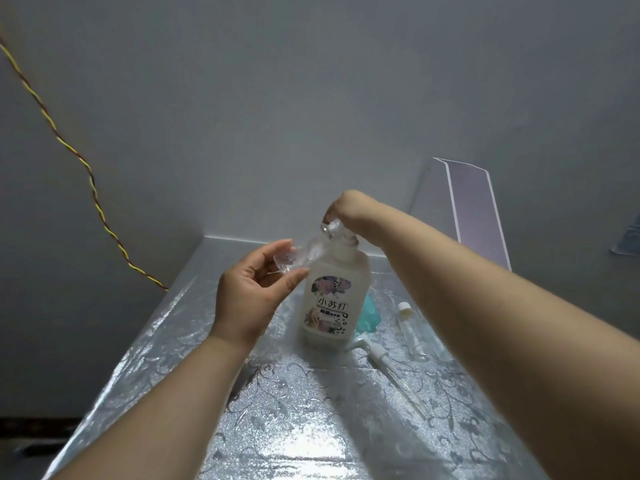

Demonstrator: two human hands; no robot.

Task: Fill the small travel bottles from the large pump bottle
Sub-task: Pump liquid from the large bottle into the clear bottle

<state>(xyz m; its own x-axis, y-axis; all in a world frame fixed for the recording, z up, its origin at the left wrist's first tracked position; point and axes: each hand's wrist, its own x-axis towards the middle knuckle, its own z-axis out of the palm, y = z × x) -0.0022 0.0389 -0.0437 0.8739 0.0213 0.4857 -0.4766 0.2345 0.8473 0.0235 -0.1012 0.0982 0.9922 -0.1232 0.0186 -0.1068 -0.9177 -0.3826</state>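
The large pump bottle [329, 299], milky white with a floral label, stands upright on the table with its pump removed. The white pump [379, 355] and its long tube lie on the table just right of it. My left hand [249, 296] holds the lower end of a small clear travel bottle [301, 254], tilted up toward the large bottle's neck. My right hand [349, 209] reaches over from the right and pinches that bottle's upper end, above the neck. A second clear travel bottle [410, 327] with a white cap lies further right.
The table [311, 427] has a shiny silver floral cover and sits in a wall corner. A teal object [369, 313] lies behind the large bottle. A clear plastic panel [478, 209] leans at the right wall. A twisted yellow-red cord [93, 188] hangs along the left wall.
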